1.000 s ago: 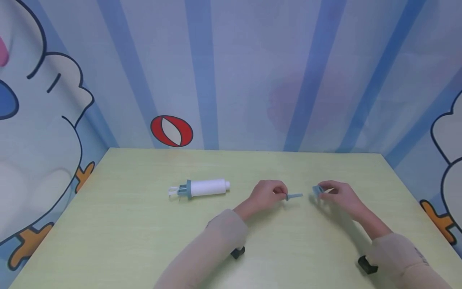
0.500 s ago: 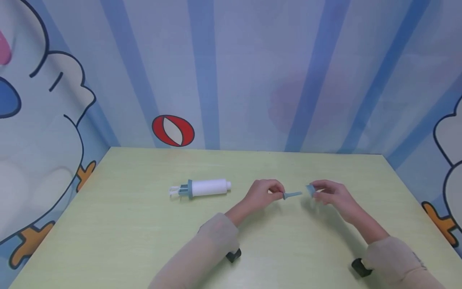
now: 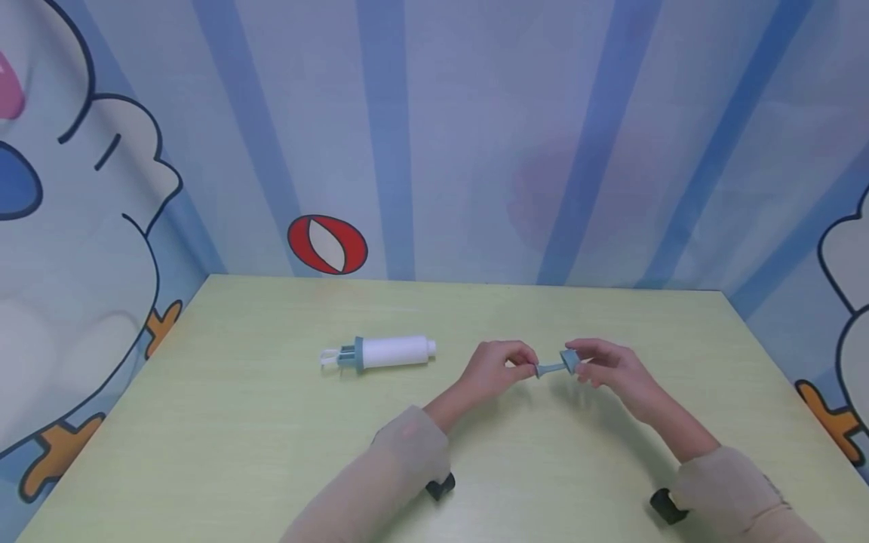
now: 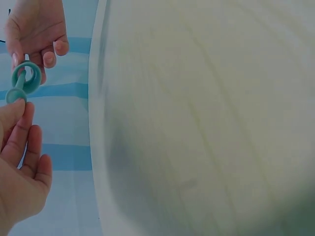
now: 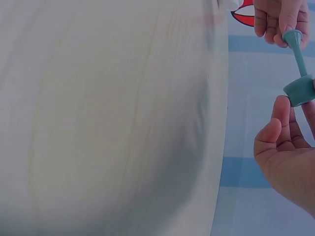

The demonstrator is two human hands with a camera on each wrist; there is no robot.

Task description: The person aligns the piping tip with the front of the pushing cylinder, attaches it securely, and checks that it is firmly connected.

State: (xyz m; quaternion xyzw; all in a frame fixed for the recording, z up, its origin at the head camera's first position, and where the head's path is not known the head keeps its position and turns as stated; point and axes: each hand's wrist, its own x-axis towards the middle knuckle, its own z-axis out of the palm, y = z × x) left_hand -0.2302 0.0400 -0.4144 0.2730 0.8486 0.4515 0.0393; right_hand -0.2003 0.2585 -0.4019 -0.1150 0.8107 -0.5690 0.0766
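Note:
My left hand pinches the flared end of a thin blue-green stick between thumb and fingertips. Facing it, my right hand holds a short blue-green cap by its rim. The stick's far tip meets the cap; the left wrist view has it reaching into the cap's round opening. In the right wrist view the stick stands against the cap at a slant. Both parts are held above the table. To the left lies a toy syringe with a white barrel and blue-green flange.
The pale yellow-green table ends at a striped blue backdrop with cartoon figures. Black wrist devices hang below both sleeves, just above the tabletop.
My right hand has moved left, bringing the cap up to the stick's tip, where a gap stood before. My left hand has shifted only slightly. The syringe stays put.

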